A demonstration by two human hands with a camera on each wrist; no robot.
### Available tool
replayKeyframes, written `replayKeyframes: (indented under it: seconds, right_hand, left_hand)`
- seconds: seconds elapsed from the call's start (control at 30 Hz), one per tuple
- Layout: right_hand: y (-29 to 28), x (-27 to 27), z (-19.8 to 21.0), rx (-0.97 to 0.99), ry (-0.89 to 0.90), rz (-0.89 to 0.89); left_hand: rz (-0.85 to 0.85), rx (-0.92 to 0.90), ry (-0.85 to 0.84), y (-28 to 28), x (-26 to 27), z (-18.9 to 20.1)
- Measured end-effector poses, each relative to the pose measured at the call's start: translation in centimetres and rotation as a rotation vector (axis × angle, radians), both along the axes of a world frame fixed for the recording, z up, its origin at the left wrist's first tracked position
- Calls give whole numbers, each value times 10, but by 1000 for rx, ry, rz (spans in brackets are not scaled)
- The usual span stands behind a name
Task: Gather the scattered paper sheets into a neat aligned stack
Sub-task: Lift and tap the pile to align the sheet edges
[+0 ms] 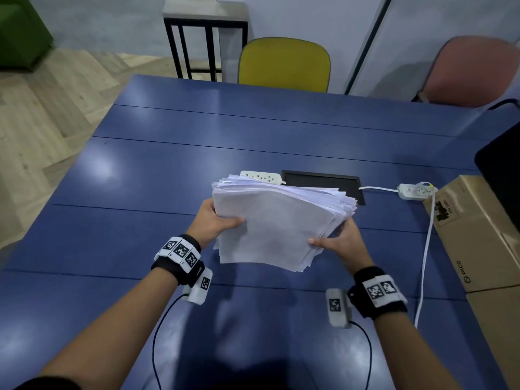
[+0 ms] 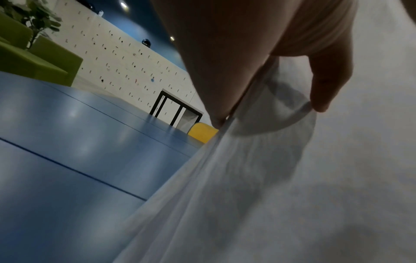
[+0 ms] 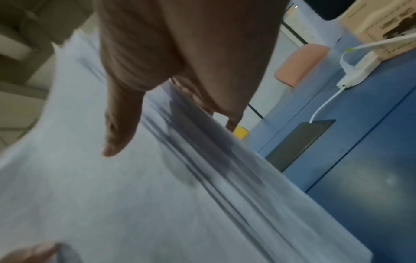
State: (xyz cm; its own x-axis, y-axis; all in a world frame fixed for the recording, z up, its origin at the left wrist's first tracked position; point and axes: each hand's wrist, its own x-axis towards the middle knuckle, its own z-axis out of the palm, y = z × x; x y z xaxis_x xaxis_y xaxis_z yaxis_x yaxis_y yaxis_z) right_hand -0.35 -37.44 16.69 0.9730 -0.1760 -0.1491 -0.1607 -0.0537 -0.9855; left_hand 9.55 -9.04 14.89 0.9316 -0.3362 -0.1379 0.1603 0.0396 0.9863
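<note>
A: Entry, starting at left of frame. The left hand (image 1: 218, 218) gripped the left edge of the paper stack (image 1: 277, 223), thumb curled over the top sheet, fingers hidden beneath.

B: Confirmed from the left wrist view: thumb (image 2: 326, 83) pressed on the top sheet, the stack (image 2: 281, 178) pinched between it and the palm side.

A: Stack position: centre of frame, held up off the blue desk (image 1: 140, 170), tilted, with its far end raised toward the top of the frame. No loose sheets were visible on the desk.

B: Alignment?

A: Poor. Edges fanned at the upper right corner and along the lower edge.

B: Right side?

A: The right hand (image 1: 337, 240) clasped the right edge, thumb on top pointing left, fingers under. The right wrist view showed the staggered sheet edges (image 3: 225, 169) just beside that thumb (image 3: 121, 128).

B: Governing relation?

A: The stack lay between the two hands, long axis running from lower to upper frame, both hands equally near. Judgement: the stack probably needs standing on its lower edge and tapping on the desk below to square it.

B: Background: a power strip (image 1: 261, 177) and black panel (image 1: 323, 184) behind the stack, a cardboard box (image 1: 484, 235) at right.
</note>
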Motion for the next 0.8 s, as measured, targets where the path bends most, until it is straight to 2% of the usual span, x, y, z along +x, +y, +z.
replayKeyframes:
  seconds: [0.13, 0.23, 0.3, 0.37, 0.5, 0.6, 0.7, 0.8]
  right_hand:
    - [13, 13, -12, 80, -38, -99]
    - [26, 16, -21, 112, -27, -213]
    - [37, 17, -21, 111, -24, -297]
    - [40, 15, -17, 124, -54, -305]
    - [28, 7, -13, 118, -77, -221]
    - [29, 2, -12, 101, -106, -237]
    - [35, 6, -7, 138, -154, -276]
    - [32, 10, -9, 166, -131, -270]
  left_hand:
    - [5, 84, 25, -3, -8, -13]
    - [90, 122, 18, -14, -16, -22]
    - [199, 88, 22, -22, -21, -21]
    - [270, 18, 11, -24, -22, -17]
    - [160, 57, -5, -10, -13, -13]
    - [43, 70, -13, -4, -10, -8]
    - [3, 60, -48, -7, -9, 4]
    - [-5, 55, -40, -5, -7, 0]
